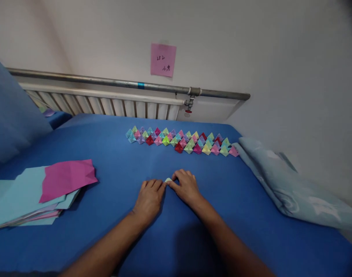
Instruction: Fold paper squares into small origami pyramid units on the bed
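A small pale green folded paper [168, 179] lies on the blue surface [115, 154] between my hands, partly covered by fingertips. My left hand [150, 197] presses on its left side with the fingers together. From the right, my right hand [185, 185] pinches the paper between thumb and fingers. Beyond my hands, several small folded paper pieces [190, 145] of many colours lie in rows.
Loose coloured sheets [22, 196] are stacked at the left, with a creased magenta sheet [67, 179] on top. A pale teal cloth [291, 188] lies at the right. A radiator [106, 104] and metal pipe [112, 82] run along the wall behind.
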{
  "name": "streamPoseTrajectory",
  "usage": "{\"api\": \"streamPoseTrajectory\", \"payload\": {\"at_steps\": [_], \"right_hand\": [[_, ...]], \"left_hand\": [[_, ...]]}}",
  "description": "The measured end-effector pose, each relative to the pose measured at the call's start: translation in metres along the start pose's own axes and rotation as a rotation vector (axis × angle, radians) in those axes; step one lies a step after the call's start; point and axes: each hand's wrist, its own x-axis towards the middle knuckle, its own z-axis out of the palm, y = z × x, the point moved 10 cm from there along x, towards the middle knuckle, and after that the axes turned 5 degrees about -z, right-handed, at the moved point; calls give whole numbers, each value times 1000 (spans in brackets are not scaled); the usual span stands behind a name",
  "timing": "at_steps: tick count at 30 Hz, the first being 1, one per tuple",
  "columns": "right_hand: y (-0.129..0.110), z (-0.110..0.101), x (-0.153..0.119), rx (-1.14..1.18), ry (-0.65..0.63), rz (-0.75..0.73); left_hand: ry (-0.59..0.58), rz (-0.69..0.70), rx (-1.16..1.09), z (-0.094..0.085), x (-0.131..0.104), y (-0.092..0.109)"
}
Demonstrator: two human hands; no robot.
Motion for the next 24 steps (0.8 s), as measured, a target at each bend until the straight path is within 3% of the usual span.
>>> {"api": "streamPoseTrajectory", "payload": {"at_steps": [13,24], "right_hand": [[11,-7,1,229,-22,-17],[13,-3,4,235,-89,22]], "left_hand": [[9,-8,-27,0,2,-4],[22,27,-62,-1,1,-4]]}}
